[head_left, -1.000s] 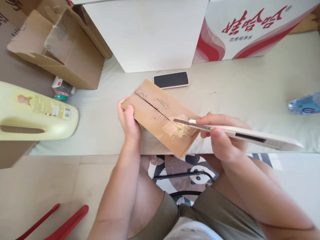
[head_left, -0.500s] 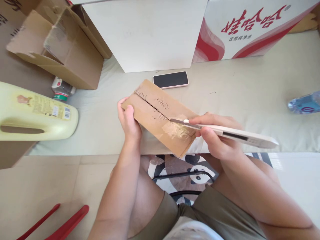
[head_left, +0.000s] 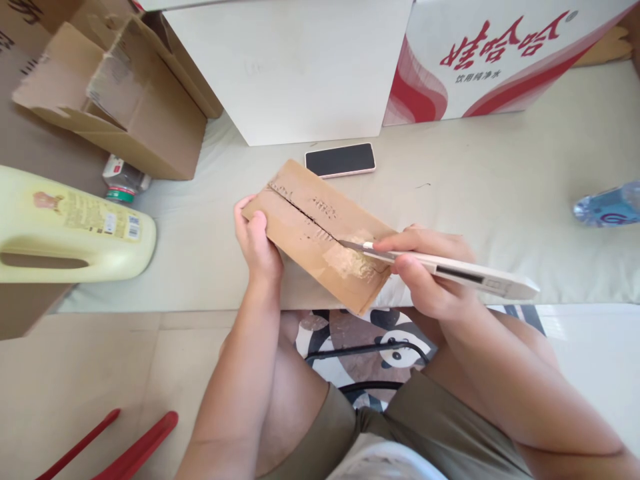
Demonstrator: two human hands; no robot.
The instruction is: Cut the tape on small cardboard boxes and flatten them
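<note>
A small flat cardboard box (head_left: pixel 305 227) lies on the pale cushion surface (head_left: pixel 500 187), with a taped seam running along its top. My left hand (head_left: pixel 257 243) grips the box's left end, thumb on top. My right hand (head_left: pixel 425 273) is closed on a long cream utility knife (head_left: pixel 450 270). The knife's blade tip rests on the seam, at the patch of clear tape near the box's right end.
A black phone (head_left: pixel 340 160) lies just behind the box. A white box (head_left: pixel 295 67) and a red-and-white carton (head_left: pixel 500 60) stand at the back. An open cardboard box (head_left: pixel 120 93), a yellow jug (head_left: pixel 70 223) and a water bottle (head_left: pixel 607 205) lie at the sides.
My right hand has slid the knife leftward along the seam, so the blade tip sits further in over the tape. My left hand and the box have stayed put.
</note>
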